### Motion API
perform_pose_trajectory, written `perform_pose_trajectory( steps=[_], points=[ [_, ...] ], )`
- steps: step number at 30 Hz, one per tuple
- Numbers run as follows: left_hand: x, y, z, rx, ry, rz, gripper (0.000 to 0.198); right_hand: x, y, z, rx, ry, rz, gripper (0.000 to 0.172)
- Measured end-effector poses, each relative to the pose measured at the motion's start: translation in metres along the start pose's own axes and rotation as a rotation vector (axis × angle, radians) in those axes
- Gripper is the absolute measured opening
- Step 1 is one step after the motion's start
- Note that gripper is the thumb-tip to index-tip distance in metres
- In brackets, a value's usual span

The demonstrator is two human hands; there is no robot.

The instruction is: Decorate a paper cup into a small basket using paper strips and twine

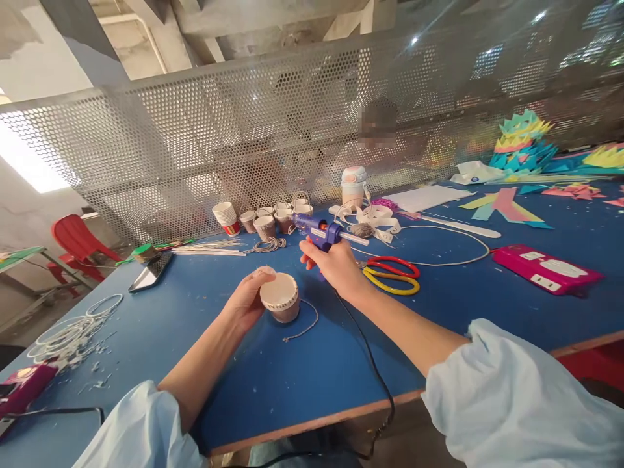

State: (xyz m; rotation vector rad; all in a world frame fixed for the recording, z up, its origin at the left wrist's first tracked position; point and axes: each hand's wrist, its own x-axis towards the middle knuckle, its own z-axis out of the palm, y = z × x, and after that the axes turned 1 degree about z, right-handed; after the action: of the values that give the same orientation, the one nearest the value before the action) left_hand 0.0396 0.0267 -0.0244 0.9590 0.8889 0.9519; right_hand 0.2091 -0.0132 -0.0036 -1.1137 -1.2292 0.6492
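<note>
Grip: L hand [246, 298] holds wrapped cup [280, 299] at rim; R hand [336, 261] wrapped round blue glue gun [314, 229]. Ref. = scissors [392, 275]: cup well L; gun L & farther back; cord tail [316, 317] betw. cup & scissors; pink pwr strip [546, 270] to R.

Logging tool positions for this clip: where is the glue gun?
In the head view, the glue gun is in the right hand, up and right of the held cup.

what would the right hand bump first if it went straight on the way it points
Probably the cluster of small brown-sided cups, with the hot glue gun in the right hand leading; depth is unclear, so it might pass over them.
</note>
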Motion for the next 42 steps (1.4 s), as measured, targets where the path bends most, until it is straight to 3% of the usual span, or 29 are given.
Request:
perform_pose_trajectory(
  steps=[6,13,19,28,33,42],
  points=[
    [-0.005,0.002,-0.007,0.011,0.058,0.009,0.016,-0.026,-0.021,-0.006,0.019,-0.222,0.116,0.025],
    [-0.009,0.002,-0.013,0.065,0.081,0.018,0.023,-0.038,-0.021,-0.006,-0.027,-0.439,0.340,0.020],
    [-0.011,0.004,-0.015,0.093,0.116,0.022,0.022,-0.037,-0.030,-0.006,-0.027,-0.482,0.500,0.020],
    [-0.014,0.008,-0.015,0.108,0.135,-0.062,0.016,-0.049,-0.020,-0.005,-0.141,-0.512,0.442,0.023],
    [-0.016,0.009,-0.013,0.125,0.134,-0.101,0.016,-0.052,-0.011,-0.001,-0.082,-0.505,0.475,0.024],
    [-0.022,0.009,-0.012,0.115,0.089,-0.086,0.014,-0.049,-0.020,0.002,0.099,-0.465,0.604,0.029]
  ],
)
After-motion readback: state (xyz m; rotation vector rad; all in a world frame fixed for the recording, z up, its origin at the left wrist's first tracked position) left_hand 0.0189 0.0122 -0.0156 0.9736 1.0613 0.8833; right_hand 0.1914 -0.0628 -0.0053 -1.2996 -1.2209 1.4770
